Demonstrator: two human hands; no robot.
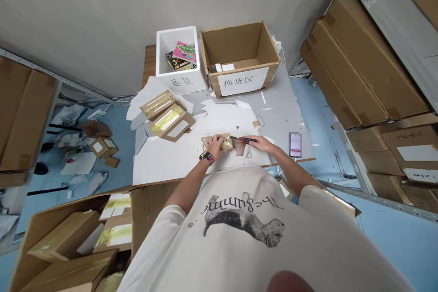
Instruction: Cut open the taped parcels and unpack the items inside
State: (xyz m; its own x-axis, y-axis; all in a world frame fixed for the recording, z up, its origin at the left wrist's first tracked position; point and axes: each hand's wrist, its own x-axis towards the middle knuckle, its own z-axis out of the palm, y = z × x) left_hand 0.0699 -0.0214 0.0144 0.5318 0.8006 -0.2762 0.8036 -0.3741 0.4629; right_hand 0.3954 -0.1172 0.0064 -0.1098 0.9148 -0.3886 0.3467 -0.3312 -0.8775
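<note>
A small cardboard package [227, 141] covered in shiny yellowish tape lies on the white-covered tabletop, close to the front edge. My left hand [214, 146] is on top of it, fingers curled over and gripping it. In my right hand [263, 143] is a red and black box cutter [245, 139], with the fingers closed round its handle. The cutter's tip points left and meets the package's right end, though I cannot make out how deep the blade sits. Torn cardboard and paper scraps [241, 148] lie under the cutter.
Two taped boxes [174, 123] sit left on the table [153, 166]. Behind stand a white foam box [183, 81] holding books and a labelled carton [244, 82]. A phone [295, 145] lies at right. A large carton [140, 210] of parcels is at lower left; shelves flank both sides.
</note>
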